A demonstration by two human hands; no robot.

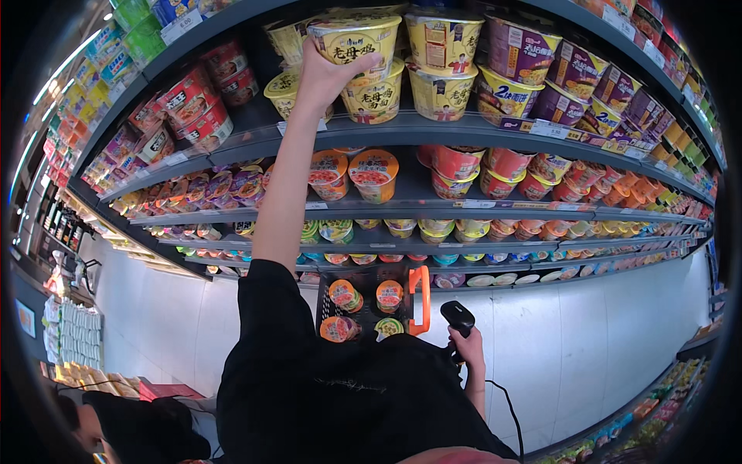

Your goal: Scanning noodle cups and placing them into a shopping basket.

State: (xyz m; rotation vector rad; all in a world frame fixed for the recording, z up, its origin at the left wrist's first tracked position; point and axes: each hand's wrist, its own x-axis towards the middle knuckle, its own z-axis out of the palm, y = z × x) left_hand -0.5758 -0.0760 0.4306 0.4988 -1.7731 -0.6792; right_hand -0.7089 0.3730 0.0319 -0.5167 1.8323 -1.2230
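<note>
High on the shelf, my left hand [333, 72] is around the side of a yellow instant-noodle bucket [362, 43], thumb across its front. That bucket sits at the top of a stack, over another yellow bucket [374, 95]. To its right stand two more stacked yellow buckets [443, 43]. Down at my right side, my right hand [468, 348] grips a black handheld barcode scanner [458, 318] by its handle. Its scanning head points up and away from me.
Below stands a black shopping basket [368, 307] with an orange handle [426, 301], holding several noodle cups. Lower shelves [371, 211] carry more cups. A black cable [510, 406] hangs at right. Another person [127, 426] is at lower left.
</note>
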